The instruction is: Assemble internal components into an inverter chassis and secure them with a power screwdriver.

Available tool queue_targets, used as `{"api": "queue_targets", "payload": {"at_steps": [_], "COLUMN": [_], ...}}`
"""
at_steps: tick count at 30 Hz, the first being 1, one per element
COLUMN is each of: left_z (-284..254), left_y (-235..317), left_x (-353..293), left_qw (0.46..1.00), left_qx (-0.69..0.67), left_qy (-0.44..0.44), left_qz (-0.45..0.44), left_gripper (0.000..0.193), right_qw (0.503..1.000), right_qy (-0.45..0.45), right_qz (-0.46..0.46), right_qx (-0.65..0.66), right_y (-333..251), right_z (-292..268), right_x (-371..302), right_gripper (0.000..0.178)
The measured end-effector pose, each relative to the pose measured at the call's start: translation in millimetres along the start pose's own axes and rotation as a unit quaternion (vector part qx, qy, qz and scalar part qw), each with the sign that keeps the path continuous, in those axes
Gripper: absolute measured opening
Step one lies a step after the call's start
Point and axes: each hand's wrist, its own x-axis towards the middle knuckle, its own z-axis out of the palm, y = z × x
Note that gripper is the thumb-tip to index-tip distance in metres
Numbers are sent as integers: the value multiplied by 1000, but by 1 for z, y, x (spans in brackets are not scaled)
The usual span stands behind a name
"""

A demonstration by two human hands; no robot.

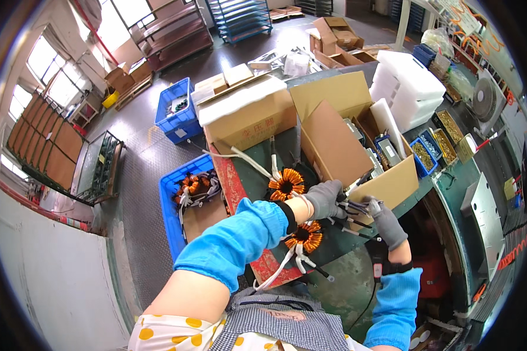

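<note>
Both of my hands wear grey gloves and meet over the near side of an open cardboard box (392,186). My left hand (324,199) is closed around a bundle of dark wires (352,207) with pale ends. At the right end of that bundle, my right hand (387,223) has its fingers pinched on the wires. One copper-wound ring coil (296,181) lies on the green bench beyond my left wrist. A second ring coil (314,239) sits under my left forearm, partly hidden, its white-sleeved leads (288,260) trailing toward me. Metal-cased parts (386,151) stand inside the box.
Left of the bench, a blue crate (168,202) holds more ring coils; another blue crate (185,126) stands behind it. A closed carton (252,120) and white foam blocks (407,88) occupy the far side. Small bins of hardware (423,158) and a fan (485,99) are at right.
</note>
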Motion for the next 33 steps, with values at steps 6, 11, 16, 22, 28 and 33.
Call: {"api": "queue_targets", "payload": {"at_steps": [6,11,16,22,28,33], "left_z": [-74,-94,-35,24,50,62], "left_y": [-69,-202,-312,-424,-529,-583], "left_x": [-60,-187,-324,-334,-268,-232], "left_qw": [994,949,892,847,869,887], "left_qx": [40,-107,-100,-69,23,229], "left_qy": [100,227,161,91,121,154], "left_qz": [34,-188,-410,-519,-480,-370], "left_gripper": [64,53,54,63,64,67], "right_qw": [981,953,929,850,814,811], "right_qy": [114,76,-33,-102,-98,-110], "right_qz": [-84,-70,-153,-25,41,76], "right_qx": [-134,-283,-334,-517,-571,-570], "right_y": [8,1,-37,-71,-77,-71], "right_z": [19,83,170,234,252,251], "right_x": [-61,-70,-68,-32,-23,-17], "right_gripper": [39,50,76,82,83,82]}}
